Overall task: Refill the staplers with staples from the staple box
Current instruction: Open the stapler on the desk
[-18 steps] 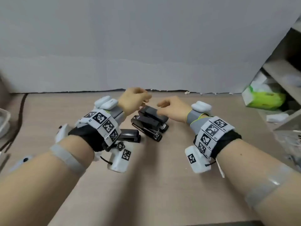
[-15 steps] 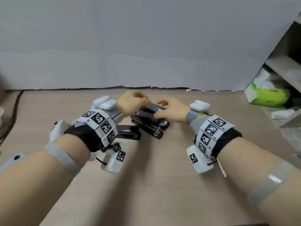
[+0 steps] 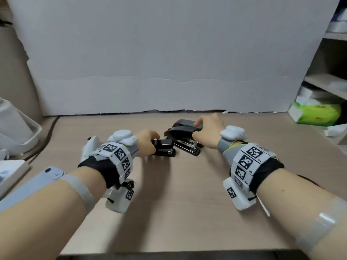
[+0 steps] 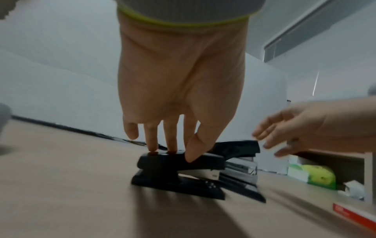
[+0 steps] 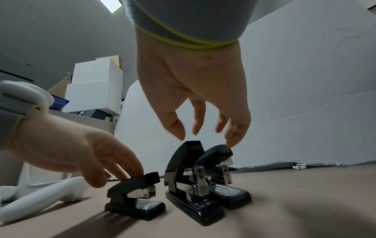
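Three black staplers stand together mid-table. The small stapler (image 3: 163, 147) (image 4: 179, 164) (image 5: 134, 185) is nearest; my left hand (image 3: 148, 142) (image 4: 173, 154) (image 5: 114, 173) pinches its top arm, fingertips on the far edge and thumb on the near edge. To its right stand a larger stapler (image 3: 185, 139) (image 5: 183, 161) and a second one (image 3: 185, 122) (image 5: 217, 153) behind it. My right hand (image 3: 204, 128) (image 4: 270, 143) (image 5: 203, 136) hovers over these two with fingers spread, the little finger about touching the rear one's top. It holds nothing.
A white cardboard backdrop (image 3: 169, 72) closes the table's far side. Shelves (image 3: 328, 81) with a green tissue pack (image 3: 317, 115) stand at the right. A white container (image 3: 15, 132) and a white box (image 3: 9, 171) sit at the left.
My left hand has drawn back from the larger staplers onto the small near one. My right hand has shifted right and spread over the two larger staplers.
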Motion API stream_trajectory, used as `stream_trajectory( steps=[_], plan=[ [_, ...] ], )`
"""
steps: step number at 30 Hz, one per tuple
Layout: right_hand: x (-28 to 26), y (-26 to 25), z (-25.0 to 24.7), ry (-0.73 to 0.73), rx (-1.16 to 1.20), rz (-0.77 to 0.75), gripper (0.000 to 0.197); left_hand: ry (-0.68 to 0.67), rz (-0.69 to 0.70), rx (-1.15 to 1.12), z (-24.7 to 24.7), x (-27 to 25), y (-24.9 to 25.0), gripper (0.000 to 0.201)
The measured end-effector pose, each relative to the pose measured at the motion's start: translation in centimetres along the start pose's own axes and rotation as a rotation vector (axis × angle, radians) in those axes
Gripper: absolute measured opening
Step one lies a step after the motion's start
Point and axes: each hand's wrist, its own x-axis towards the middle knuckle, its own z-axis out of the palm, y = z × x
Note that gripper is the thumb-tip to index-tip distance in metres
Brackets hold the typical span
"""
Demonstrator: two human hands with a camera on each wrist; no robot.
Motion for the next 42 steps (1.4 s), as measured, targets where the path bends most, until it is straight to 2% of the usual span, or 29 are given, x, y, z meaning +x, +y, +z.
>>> stream_trajectory(
  steps=[2, 3, 6, 9, 12, 15, 16, 17, 20, 26, 31, 35, 39, 42],
  plan=[
    [-0.6, -0.7, -0.2, 0.087, 0.098, -0.025, 0.020, 0.008, 0.017, 0.046, 0.1, 0.0, -0.7, 0.057],
    [-0.7, -0.9, 0.1, 0.080, 0.123, -0.034, 0.015, 0.008, 0.031, 0.054, 0.3, 0.3, -0.9, 0.056],
    [-0.3, -0.7, 1.4, -0.055, 0.020, -0.004, 0.008, 0.020, 0.072, 0.076, 0.7, 1.0, -1.1, 0.048],
    [0.8, 0.4, 2.1, -0.142, -0.076, 0.084, 0.014, 0.007, 0.103, 0.091, 1.0, 2.3, -1.1, 0.041],
    [2.5, 2.2, 2.5, -0.218, -0.086, 0.170, 0.038, -0.046, 0.158, 0.132, 0.9, 3.5, -0.8, 0.031],
    [3.6, 3.4, 2.8, -0.244, -0.026, 0.281, 0.089, -0.129, 0.226, 0.148, 0.7, 3.9, 0.4, 0.030],
    [3.8, 3.6, 2.8, -0.260, 0.022, 0.290, 0.094, -0.165, 0.242, 0.154, 0.7, 3.7, 0.9, 0.032],
    [3.9, 3.7, 2.9, -0.297, 0.077, 0.281, 0.090, -0.203, 0.261, 0.164, 0.8, 3.6, 1.4, 0.033],
    [4.0, 3.6, 2.6, -0.426, 0.216, 0.223, 0.062, -0.281, 0.314, 0.175, 1.0, 3.6, 3.0, 0.037],
    [4.2, 3.9, 2.4, -0.489, 0.279, 0.213, 0.045, -0.313, 0.338, 0.154, 1.4, 4.1, 4.7, 0.038],
    [4.9, 2.8, 2.3, -0.475, 0.199, 0.201, 0.038, -0.272, 0.322, 0.142, 1.0, 4.5, 4.2, 0.046],
    [5.5, 1.4, 2.7, -0.404, 0.140, 0.191, 0.027, -0.209, 0.302, 0.136, 0.9, 5.0, 3.4, 0.050],
    [6.3, 1.0, 4.3, -0.361, 0.167, 0.181, 0.041, -0.165, 0.269, 0.147, 0.6, 5.5, 2.4, 0.051],
    [6.6, 1.0, 4.8, -0.338, 0.237, 0.170, 0.032, -0.139, 0.250, 0.147, 0.6, 5.8, 1.7, 0.050]
  ],
)
